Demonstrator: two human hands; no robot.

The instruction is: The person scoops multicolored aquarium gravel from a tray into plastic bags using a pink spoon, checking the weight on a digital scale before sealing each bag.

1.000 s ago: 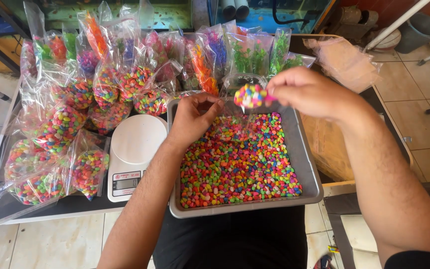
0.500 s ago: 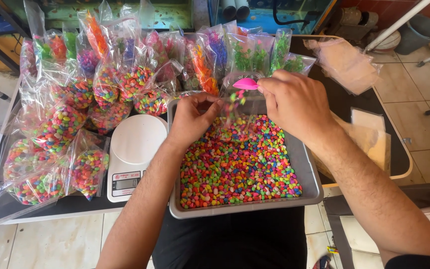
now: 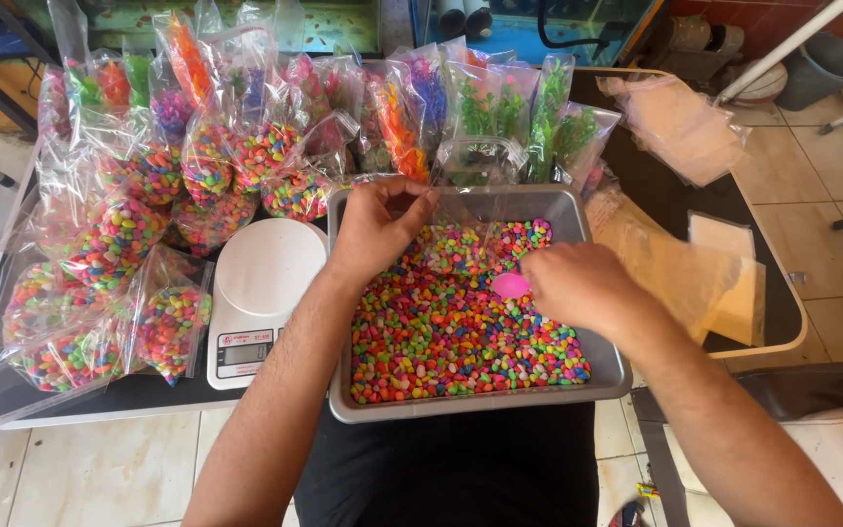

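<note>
Many filled clear bags of coloured pebbles already lie heaped on the left of the black table, some holding plastic plants in orange, purple and green, so a good share of the bagging looks done; judging from the stock at hand, more is left. Just right of that heap stands a white kitchen scale with nothing on its round plate. Right of the scale sits a grey metal tray, its floor covered with loose coloured pebbles, which suggests many bags could yet be filled. At the tray's far left corner the left hand is raised, its fingers pinched on the mouth of a clear bag that stretches rightward along the far wall of the tray; the bag looks nearly empty, though the plastic is hard to read against the metal. Farther right and nearer, the right hand is closed around the handle of a pink scoop, whose bowl pokes out from the left of the fist and lies low on the pebbles in the middle right of the tray. The scoop is thus near to and right of the bag's mouth, apart from it, and the bag hangs just beyond the left hand's fingertips. Right of the tray, flat empty bags wait on the far table edge.
</note>
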